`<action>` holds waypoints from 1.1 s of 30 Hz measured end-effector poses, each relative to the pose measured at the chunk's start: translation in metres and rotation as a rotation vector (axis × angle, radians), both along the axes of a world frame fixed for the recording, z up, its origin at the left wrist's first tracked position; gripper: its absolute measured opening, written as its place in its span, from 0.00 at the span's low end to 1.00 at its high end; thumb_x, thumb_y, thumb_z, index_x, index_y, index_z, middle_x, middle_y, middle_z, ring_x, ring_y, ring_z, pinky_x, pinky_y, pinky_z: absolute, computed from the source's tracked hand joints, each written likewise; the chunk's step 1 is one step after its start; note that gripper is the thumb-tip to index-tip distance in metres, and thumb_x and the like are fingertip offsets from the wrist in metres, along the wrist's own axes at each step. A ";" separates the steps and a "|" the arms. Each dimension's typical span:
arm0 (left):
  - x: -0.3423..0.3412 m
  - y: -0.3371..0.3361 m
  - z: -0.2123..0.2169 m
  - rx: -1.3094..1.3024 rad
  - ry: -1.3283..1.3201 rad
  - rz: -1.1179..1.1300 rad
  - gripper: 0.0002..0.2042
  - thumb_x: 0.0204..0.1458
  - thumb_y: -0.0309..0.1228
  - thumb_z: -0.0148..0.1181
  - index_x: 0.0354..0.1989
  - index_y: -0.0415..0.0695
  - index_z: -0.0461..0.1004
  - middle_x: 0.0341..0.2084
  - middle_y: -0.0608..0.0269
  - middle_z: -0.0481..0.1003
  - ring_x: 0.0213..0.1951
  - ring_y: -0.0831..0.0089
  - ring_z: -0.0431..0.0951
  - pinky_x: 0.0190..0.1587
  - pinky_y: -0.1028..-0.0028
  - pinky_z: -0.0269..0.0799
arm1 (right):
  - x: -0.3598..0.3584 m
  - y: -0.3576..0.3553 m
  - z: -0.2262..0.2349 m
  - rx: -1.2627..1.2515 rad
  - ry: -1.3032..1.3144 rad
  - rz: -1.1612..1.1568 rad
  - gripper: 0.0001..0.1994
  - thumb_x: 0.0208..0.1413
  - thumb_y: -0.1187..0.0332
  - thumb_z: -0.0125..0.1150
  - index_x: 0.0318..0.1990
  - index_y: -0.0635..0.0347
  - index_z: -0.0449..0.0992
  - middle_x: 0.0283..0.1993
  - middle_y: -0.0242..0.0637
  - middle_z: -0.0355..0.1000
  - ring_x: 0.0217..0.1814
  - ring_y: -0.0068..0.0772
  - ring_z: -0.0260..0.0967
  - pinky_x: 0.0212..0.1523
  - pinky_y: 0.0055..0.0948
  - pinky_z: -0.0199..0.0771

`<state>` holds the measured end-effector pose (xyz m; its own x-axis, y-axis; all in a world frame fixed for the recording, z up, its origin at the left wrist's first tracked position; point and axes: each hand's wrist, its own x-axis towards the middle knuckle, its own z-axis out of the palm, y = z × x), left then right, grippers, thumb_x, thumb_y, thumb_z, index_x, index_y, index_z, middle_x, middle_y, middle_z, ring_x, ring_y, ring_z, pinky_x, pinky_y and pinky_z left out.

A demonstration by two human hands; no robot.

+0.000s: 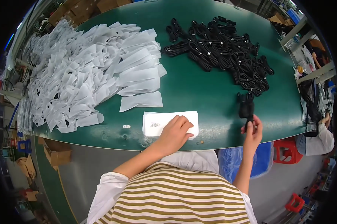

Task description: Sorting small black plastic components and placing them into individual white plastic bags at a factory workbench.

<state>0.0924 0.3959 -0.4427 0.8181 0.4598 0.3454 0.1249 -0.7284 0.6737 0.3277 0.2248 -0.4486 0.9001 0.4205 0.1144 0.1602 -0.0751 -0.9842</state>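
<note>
My left hand (175, 133) rests on a stack of flat white pouches (152, 128) at the table's near edge. Its fingers are bent over the top pouch, with the thumb apart from them. Farther right, my right hand (253, 133) closes around the lower end of a bundled black cable (246, 108). That bundle is slightly blurred and extends away from me, just nearer than a heap of similar coiled black cables (228, 56).
A large heap of filled white pouches (79, 78) covers the left of the green table (198, 93). A small white piece (126, 126) lies near the front edge. Below the table are a blue plastic-lined bin (228, 160), a red stool (287, 152) and a cardboard box (57, 154).
</note>
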 end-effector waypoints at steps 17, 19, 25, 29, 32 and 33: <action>-0.004 0.007 0.000 -0.433 -0.127 0.079 0.04 0.51 0.18 0.60 0.33 0.39 0.73 0.29 0.59 0.73 0.30 0.69 0.72 0.34 0.73 0.68 | -0.067 0.020 0.027 -0.117 -0.299 0.762 0.11 0.57 0.80 0.51 0.47 0.68 0.74 0.39 0.33 0.64 0.26 0.18 0.62 0.26 0.17 0.62; -0.005 0.010 0.002 -0.407 -0.185 0.050 0.05 0.50 0.18 0.60 0.33 0.39 0.73 0.30 0.59 0.73 0.31 0.67 0.72 0.35 0.72 0.69 | -0.067 0.021 0.028 -0.142 0.252 0.752 0.10 0.60 0.78 0.50 0.46 0.68 0.75 0.38 0.31 0.64 0.24 0.16 0.60 0.24 0.16 0.59; -0.007 0.008 0.010 -0.104 -0.195 -0.138 0.08 0.45 0.17 0.62 0.32 0.42 0.72 0.35 0.59 0.73 0.36 0.61 0.72 0.40 0.68 0.69 | -0.070 0.027 0.033 -0.280 0.508 0.710 0.10 0.63 0.74 0.49 0.47 0.68 0.75 0.36 0.29 0.65 0.23 0.15 0.58 0.23 0.15 0.56; -0.008 0.004 0.013 -0.033 -0.176 -0.154 0.08 0.44 0.18 0.63 0.31 0.42 0.72 0.37 0.60 0.73 0.39 0.60 0.71 0.41 0.67 0.68 | -0.087 0.029 0.027 -0.265 0.636 0.641 0.10 0.63 0.72 0.51 0.46 0.67 0.76 0.38 0.30 0.66 0.26 0.15 0.60 0.26 0.16 0.59; -0.010 0.007 0.020 -0.044 -0.172 -0.092 0.08 0.44 0.19 0.64 0.31 0.42 0.72 0.38 0.60 0.73 0.41 0.60 0.71 0.43 0.67 0.67 | -0.096 0.033 0.019 -0.173 0.477 0.635 0.09 0.61 0.74 0.54 0.46 0.67 0.76 0.42 0.33 0.67 0.30 0.17 0.62 0.30 0.17 0.63; -0.011 0.010 0.023 -0.084 -0.168 -0.037 0.08 0.45 0.20 0.64 0.31 0.42 0.72 0.38 0.60 0.73 0.42 0.60 0.71 0.44 0.67 0.67 | -0.095 0.036 0.020 -0.080 0.219 0.719 0.10 0.59 0.75 0.55 0.47 0.66 0.76 0.44 0.35 0.67 0.32 0.19 0.63 0.33 0.18 0.64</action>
